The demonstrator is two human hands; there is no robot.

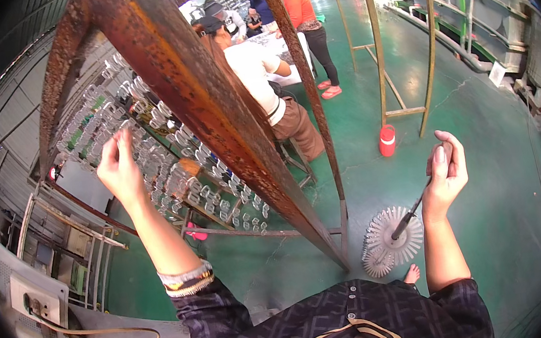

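My left hand (120, 168) is raised beside a rusty metal frame (202, 117), its fingertips pinched together. Whatever lies between those fingertips is too small to make out. Behind that hand, rows of small shiny loop-shaped pieces (170, 156) hang close together. My right hand (446, 173) is closed round the upper end of a dark rod (410, 215). From the rod's lower end a round rack of silvery blades (393, 238) fans out in tiers, held above the floor.
Rusty beams slant between my hands. A narrow upright metal stand (404, 112) and a red jug (387, 141) are ahead on the green floor (486, 212). Several people work at a white table (300, 54) beyond. Cabled sockets (37, 305) sit at lower left; pipes line the right wall.
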